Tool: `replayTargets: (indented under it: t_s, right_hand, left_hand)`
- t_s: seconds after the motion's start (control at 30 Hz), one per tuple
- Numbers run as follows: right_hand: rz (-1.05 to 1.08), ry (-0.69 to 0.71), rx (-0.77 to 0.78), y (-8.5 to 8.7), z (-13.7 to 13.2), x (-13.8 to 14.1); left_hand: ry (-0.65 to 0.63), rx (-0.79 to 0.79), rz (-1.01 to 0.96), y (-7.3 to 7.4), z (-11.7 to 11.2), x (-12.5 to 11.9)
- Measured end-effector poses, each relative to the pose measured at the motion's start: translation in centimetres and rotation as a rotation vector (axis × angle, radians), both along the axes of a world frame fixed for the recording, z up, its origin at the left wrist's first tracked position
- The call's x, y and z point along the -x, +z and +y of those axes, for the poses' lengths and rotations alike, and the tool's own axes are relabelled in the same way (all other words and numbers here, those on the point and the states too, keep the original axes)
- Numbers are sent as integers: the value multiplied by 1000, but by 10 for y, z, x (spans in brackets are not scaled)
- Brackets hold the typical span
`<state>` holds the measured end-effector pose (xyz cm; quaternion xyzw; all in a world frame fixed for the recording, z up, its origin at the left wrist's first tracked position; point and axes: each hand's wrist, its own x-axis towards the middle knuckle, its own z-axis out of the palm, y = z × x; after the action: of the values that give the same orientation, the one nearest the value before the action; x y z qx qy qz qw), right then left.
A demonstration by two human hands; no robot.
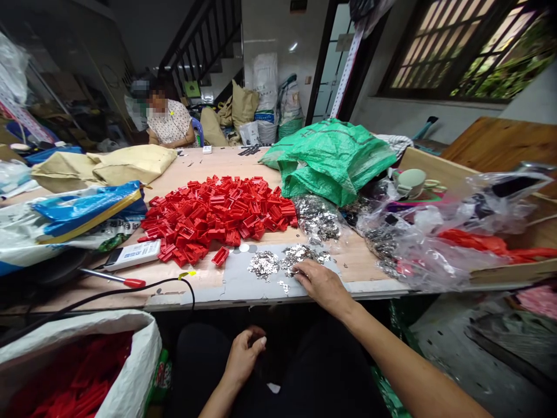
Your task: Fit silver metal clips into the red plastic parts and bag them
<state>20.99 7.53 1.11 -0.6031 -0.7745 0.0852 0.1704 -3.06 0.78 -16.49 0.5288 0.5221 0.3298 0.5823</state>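
Observation:
My right hand (321,285) reaches over the table's front edge, its bent fingertips at a pile of small silver metal pieces (300,254). Whatever lies between those fingers is too small to make out. Beside it is a second silver pile (263,264), and a few loose metal pieces (284,287) lie nearer the edge. All rest on a grey sheet (243,284). Below the table, over my lap, my left hand (242,357) has its fingers curled in; their contents are hidden. A single red plastic part (220,256) lies in front of a large heap of red parts (221,209).
A green woven sack (335,157) and clear bags of metal pieces (319,219) stand behind the piles. At right is a wooden box (491,270) with plastic bags. A white sack (143,331) of red parts stands at lower left. Another person (172,125) sits across the table.

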Motion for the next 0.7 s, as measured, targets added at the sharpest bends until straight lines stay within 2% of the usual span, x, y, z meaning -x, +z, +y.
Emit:
replayTargets:
  t_s: [0.17, 0.47, 0.57, 0.7]
  right_hand:
    - [8, 31, 15, 3, 1, 2]
    - [32, -105, 27, 6, 1, -41]
    - [38, -102, 39, 3, -4, -39]
    - [92, -12, 65, -1, -8, -31]
  left_hand:
    - [10, 1, -7, -1, 0, 0]
    - [9, -5, 10, 0, 0, 0]
    - [13, -7, 18, 1, 0, 0]
    - [15, -11, 25, 1, -1, 1]
